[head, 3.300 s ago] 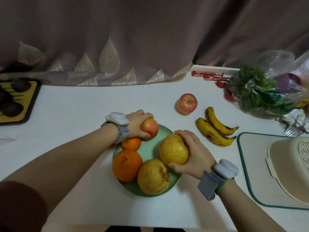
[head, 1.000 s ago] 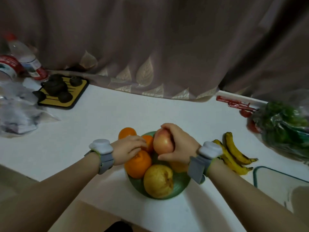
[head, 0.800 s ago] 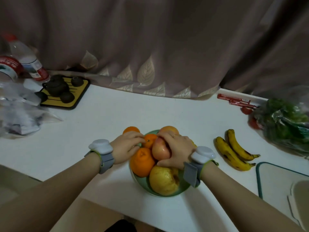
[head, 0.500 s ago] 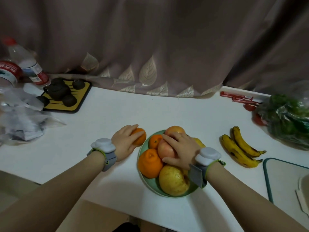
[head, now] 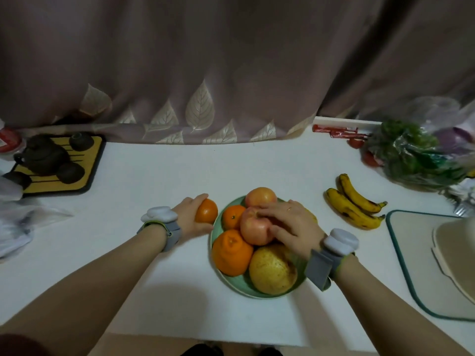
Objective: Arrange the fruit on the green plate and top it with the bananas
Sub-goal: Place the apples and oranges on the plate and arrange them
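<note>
Orange [head: 206, 214] gripped by left hand [head: 190, 216] beside plate [head: 232, 284]; apple [head: 255, 228] pressed under right hand [head: 293, 225], fingers spread; 2 bananas [head: 356, 203] on worktop [head: 159, 170].

Both forearms extended forward, left hand [head: 191, 214] cupped closed around something, right hand [head: 289, 223] resting palm-down, fingers spread
</note>
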Demonstrator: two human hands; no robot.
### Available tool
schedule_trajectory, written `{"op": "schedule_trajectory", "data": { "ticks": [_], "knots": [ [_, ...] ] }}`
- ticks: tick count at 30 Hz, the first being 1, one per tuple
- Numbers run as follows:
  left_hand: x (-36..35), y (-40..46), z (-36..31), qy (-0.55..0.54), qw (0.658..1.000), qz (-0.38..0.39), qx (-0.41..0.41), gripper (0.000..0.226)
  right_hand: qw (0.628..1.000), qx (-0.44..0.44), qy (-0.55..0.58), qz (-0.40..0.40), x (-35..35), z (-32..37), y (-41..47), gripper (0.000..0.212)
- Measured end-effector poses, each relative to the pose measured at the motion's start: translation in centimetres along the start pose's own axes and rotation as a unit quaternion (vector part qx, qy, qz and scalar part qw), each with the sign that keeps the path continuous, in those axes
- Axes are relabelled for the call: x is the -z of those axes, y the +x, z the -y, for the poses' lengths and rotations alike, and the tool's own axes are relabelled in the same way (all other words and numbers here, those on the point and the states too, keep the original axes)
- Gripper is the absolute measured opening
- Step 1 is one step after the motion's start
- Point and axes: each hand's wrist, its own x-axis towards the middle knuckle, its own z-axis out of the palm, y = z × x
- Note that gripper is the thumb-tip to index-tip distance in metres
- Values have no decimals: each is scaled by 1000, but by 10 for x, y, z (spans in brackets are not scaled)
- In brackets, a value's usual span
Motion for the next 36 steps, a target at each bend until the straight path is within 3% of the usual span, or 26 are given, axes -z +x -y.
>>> {"op": "schedule_trajectory", "data": {
  "ticks": [5,8,10,14,17,19,21,23,25,27,31,36],
  "knots": [
    [3,5,1,4,1000,-9,-6,83,989,-28,-133,58,-4,9,2,79],
    [9,2,-2,-9,999,-39,-16,84,994,-91,-54,-5,12,11,4,83],
    [16,-1,-11,-44,996,-64,-48,86,991,-100,2,-84,20,15,5,74],
    [33,-7,-42,-74,983,-74,-150,90,984,-118,84,-106,23,26,12,39],
    [38,-8,-70,-108,969,-72,-211,89,938,-170,265,-148,29,34,23,23],
    [37,-8,-89,-114,958,-73,-252,89,878,-206,414,-123,32,38,30,28],
    [35,-7,-105,-113,948,-71,-290,94,847,-234,467,-102,33,34,34,38],
    [33,-6,-114,-130,940,-48,-311,96,863,-227,433,-127,36,30,35,44],
    [31,-1,-114,-148,939,-22,-309,88,932,-208,257,-150,38,21,32,53],
    [28,4,-106,-130,947,-24,-293,71,970,-187,88,-131,38,10,28,63],
    [24,12,-85,-102,961,-30,-257,44,994,-107,13,-22,29,1,31,66],
    [18,11,-66,-87,968,-18,-235,50,995,-91,-11,32,27,7,47,59]
  ]
}}
